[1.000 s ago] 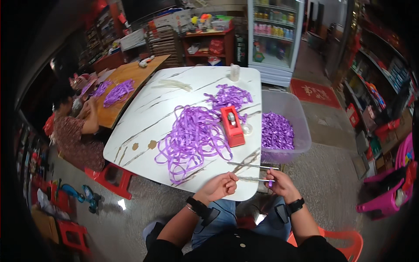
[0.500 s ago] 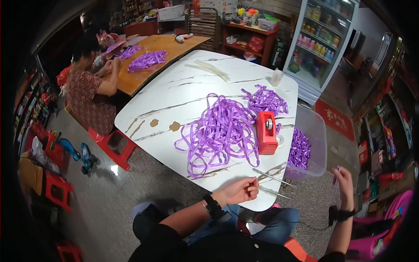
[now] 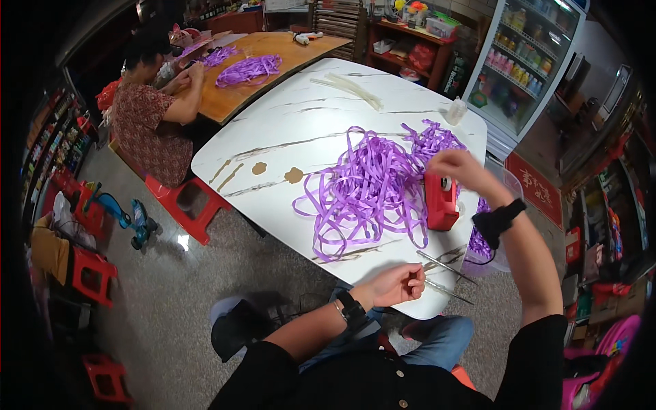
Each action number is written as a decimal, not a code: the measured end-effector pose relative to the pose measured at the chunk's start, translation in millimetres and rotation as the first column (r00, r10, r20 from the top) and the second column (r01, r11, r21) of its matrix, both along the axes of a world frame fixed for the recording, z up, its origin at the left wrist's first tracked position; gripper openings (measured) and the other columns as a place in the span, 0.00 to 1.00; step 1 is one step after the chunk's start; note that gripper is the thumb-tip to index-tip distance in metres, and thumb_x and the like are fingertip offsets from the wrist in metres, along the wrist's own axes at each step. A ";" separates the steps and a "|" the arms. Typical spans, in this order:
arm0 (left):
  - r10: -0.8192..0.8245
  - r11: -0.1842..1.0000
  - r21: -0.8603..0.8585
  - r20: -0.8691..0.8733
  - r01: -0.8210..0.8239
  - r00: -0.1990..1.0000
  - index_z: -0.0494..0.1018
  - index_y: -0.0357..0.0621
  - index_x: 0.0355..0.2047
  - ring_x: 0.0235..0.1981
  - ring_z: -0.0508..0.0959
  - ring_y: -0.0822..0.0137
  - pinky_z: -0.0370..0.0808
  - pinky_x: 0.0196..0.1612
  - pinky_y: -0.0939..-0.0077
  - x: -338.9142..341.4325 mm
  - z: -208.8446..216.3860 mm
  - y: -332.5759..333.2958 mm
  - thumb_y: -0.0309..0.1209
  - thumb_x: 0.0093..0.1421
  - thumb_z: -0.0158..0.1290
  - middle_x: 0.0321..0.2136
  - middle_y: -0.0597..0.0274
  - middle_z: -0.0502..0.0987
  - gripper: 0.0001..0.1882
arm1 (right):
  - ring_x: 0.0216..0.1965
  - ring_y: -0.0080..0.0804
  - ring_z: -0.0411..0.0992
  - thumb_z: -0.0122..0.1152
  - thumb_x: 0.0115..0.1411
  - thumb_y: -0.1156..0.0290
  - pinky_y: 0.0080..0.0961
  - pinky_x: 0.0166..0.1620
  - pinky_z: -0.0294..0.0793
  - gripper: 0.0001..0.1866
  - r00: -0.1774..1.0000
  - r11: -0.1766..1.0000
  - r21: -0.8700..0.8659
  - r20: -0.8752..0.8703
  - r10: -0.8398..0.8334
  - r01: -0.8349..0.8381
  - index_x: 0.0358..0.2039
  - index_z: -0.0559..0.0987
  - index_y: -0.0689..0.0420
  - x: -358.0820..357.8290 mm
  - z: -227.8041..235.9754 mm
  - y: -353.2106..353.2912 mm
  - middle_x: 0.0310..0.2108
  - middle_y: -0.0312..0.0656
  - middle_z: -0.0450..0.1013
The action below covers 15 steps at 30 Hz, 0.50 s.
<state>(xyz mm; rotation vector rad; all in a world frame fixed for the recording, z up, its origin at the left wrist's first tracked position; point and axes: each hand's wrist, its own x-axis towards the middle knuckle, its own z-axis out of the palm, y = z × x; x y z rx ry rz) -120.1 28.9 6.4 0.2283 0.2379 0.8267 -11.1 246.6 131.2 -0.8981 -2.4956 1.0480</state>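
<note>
A loose tangle of shiny purple ribbon (image 3: 372, 184) lies on the right half of a white, brown-veined tabletop (image 3: 273, 137), with a smaller purple ribbon pile (image 3: 430, 134) adjoining it behind. Just right of the tangle I see a red, block-shaped tape dispenser (image 3: 443, 213); the bare right hand (image 3: 459, 169) is over its far end, fingers bent downward, and I cannot tell whether they grip anything. The bare left hand (image 3: 398, 285) is at the near edge, its fingers curled toward the palm; from my view I cannot tell whether something is held. Beside it, two thin metal rods (image 3: 447, 267) project past the table's edge. To the right, partly behind the right forearm, is a translucent plastic bin (image 3: 500, 261) containing purple pieces (image 3: 480, 236). Farther back I note pale, narrow strips (image 3: 350, 90) and a clear, cylindrical container (image 3: 456, 111). At left, a seated co-worker (image 3: 154, 119) faces a brown wooden table (image 3: 301, 58) bearing more purple ribbon (image 3: 249, 70).
</note>
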 end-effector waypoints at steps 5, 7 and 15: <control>-0.015 0.999 0.036 0.050 0.013 0.999 0.56 0.43 0.18 0.21 0.57 0.73 0.59 0.28 0.80 -1.1 -8.7 -0.4 0.34 0.60 0.35 0.16 0.67 0.56 0.14 | 0.30 0.37 0.71 0.57 0.42 0.74 0.29 0.33 0.69 0.11 0.855 0.861 0.139 0.269 0.443 -0.490 0.30 0.75 0.55 -63.8 -40.0 -72.7 0.26 0.41 0.71; -0.018 0.998 0.054 0.068 0.014 0.998 0.56 0.44 0.18 0.21 0.57 0.73 0.59 0.28 0.81 -0.1 -11.8 0.6 0.34 0.60 0.36 0.16 0.68 0.56 0.15 | 0.30 0.38 0.70 0.57 0.42 0.73 0.31 0.32 0.68 0.08 0.840 0.814 0.265 0.340 0.422 -0.517 0.27 0.75 0.53 -71.1 -53.9 -84.3 0.26 0.40 0.69; -0.040 0.998 0.061 0.090 0.035 0.995 0.56 0.45 0.18 0.22 0.58 0.73 0.61 0.30 0.81 1.8 -12.9 0.9 0.35 0.60 0.37 0.17 0.69 0.57 0.14 | 0.29 0.35 0.69 0.58 0.43 0.72 0.29 0.32 0.68 0.07 0.879 0.839 0.285 0.271 0.394 -0.464 0.25 0.72 0.55 -66.9 -50.6 -84.7 0.26 0.39 0.68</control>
